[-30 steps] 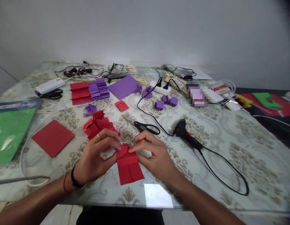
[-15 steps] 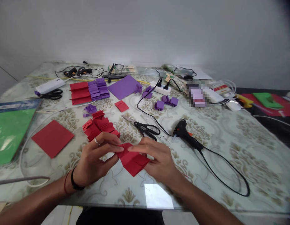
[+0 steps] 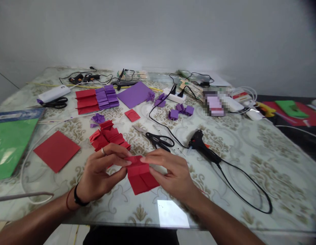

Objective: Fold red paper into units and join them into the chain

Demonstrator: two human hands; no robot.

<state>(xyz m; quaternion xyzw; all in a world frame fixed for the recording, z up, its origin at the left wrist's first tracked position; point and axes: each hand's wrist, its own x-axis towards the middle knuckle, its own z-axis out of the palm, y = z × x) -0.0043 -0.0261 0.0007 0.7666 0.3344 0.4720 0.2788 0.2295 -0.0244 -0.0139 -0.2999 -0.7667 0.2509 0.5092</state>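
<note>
Since half a second ago, the folded red paper [image 3: 142, 178] has turned: its lower flap, then slanted off toward the right, now faces the person more squarely. Both hands have barely shifted. Left hand [image 3: 103, 172] pinches the upper left of the paper between thumb and fingers, a ring [image 3: 103, 151] on one finger; right hand [image 3: 172, 172] grips the upper right the same way, its thumb along the side edge. Held between them, the paper is close to the near side of the surface [image 3: 224, 197]; whether it touches down, I cannot tell.

Just beyond the left hand sits a cluster of red folded pieces [image 3: 107, 136], partly covered by its fingers. Past the right hand lie black-handled scissors [image 3: 159, 139], blades toward the upper left, and a small red piece [image 3: 132, 115] farther off. Well to the left rests a flat red square [image 3: 57, 151]; to the right, a black glue gun [image 3: 205, 148] with its cord looping toward the near edge. Farther back are purple folded pieces [image 3: 182, 110], a purple sheet [image 3: 135, 94] and a white power strip [image 3: 174, 96].
</note>
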